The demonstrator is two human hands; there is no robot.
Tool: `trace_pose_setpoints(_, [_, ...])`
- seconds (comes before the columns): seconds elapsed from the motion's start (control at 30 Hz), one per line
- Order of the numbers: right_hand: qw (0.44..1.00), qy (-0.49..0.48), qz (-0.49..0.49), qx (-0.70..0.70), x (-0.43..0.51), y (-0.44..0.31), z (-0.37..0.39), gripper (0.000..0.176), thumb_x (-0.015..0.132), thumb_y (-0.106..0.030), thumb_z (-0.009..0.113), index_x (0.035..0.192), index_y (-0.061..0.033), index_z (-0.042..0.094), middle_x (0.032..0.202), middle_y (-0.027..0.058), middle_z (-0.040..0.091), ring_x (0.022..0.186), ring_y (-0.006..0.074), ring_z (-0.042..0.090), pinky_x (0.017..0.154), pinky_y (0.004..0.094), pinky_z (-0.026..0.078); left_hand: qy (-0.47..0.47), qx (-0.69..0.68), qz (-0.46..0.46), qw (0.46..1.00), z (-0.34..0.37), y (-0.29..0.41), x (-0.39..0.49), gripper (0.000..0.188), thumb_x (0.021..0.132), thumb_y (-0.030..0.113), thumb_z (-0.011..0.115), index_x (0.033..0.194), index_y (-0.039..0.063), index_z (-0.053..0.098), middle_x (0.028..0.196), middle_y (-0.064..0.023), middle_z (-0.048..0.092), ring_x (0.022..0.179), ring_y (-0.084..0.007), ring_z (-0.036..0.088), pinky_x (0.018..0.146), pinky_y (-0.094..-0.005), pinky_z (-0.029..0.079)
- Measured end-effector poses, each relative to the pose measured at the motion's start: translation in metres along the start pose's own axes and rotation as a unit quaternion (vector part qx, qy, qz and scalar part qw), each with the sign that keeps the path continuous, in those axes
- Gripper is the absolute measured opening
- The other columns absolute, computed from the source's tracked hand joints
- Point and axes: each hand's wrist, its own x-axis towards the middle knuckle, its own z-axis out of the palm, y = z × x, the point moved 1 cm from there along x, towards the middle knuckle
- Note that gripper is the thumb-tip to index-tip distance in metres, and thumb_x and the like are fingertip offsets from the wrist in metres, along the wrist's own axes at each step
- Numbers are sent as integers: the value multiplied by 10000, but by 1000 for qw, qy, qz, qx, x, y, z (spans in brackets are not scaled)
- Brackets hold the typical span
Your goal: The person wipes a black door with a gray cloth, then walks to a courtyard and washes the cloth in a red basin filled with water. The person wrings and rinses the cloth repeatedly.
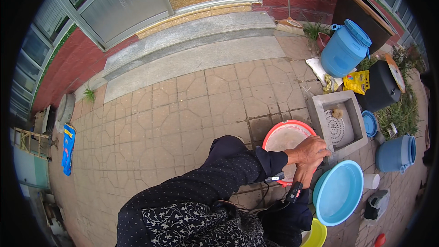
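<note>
My left hand (308, 149) lies over my right hand (310, 167). Both are close together above the right rim of a red-rimmed basin (278, 136). The fingers of my left hand are bent; most of my right hand's fingers are hidden beneath it. Whether anything is held between them cannot be seen. Cloudy, greyish contents fill the basin. Just past my fingertips is the near corner of a square concrete sink (358, 135), with a drain grid and a brownish lump (337, 113) inside. A light blue basin (339, 192) with pale liquid stands right of my right forearm.
A yellow basin (320, 235) sits below the blue one. Beyond the sink are a lidded blue barrel (343, 49), a yellow packet (356, 81) and a black container (380, 85). Another blue barrel (394, 154) and a white cup (371, 181) stand right. Stone steps (195, 55) lie ahead.
</note>
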Motion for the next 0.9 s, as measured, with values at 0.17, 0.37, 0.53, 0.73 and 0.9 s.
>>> trace_pose_setpoints(0.17, [1000, -1, -2, -6, -2, 1, -12, 594, 1055, -502, 487, 1400, -21, 539, 1390, 140, 581, 1303, 279, 559, 1094, 443, 475, 8, 1, -7, 1000, -2, 3, 1, 470, 963, 350, 668, 660, 4, 571, 709, -192, 560, 770, -397, 584, 745, -510, 437])
trace_pose_setpoints(0.37, [1000, -4, -4, -16, -3, -1, -25, 598, 1055, -503, 485, 1402, -19, 537, 1390, 143, 581, 1304, 280, 558, 1095, 445, 474, 32, -14, -19, 999, -4, 3, 3, 492, 971, 319, 639, 623, -13, 538, 680, -229, 567, 724, -433, 578, 710, -541, 427])
trace_pose_setpoints(0.53, [1000, -15, 1, -27, 1, -2, -38, 602, 1055, -504, 483, 1403, -16, 535, 1391, 144, 580, 1305, 281, 558, 1096, 447, 473, 27, 11, -56, 998, -5, 3, 0, 501, 979, 318, 618, 606, -11, 554, 662, -238, 572, 707, -446, 586, 699, -544, 437])
trace_pose_setpoints(0.73, [994, -97, 5, -39, 29, -1, -50, 606, 1054, -505, 480, 1404, -13, 533, 1391, 147, 580, 1307, 281, 557, 1098, 449, 472, 1, 30, -99, 995, -6, -1, 0, 456, 963, 323, 636, 639, 6, 585, 711, -215, 620, 761, -425, 621, 732, -545, 455])
trace_pose_setpoints(0.9, [982, -178, 19, -55, 42, -2, -4, 642, 1052, -512, 480, 1438, 0, 496, 1396, 169, 572, 1304, 300, 562, 1093, 456, 479, -78, 86, -116, 986, -23, -1, -9, 429, 889, 399, 713, 982, -20, 699, 1005, -163, 701, 1129, -419, 625, 890, -528, 482])
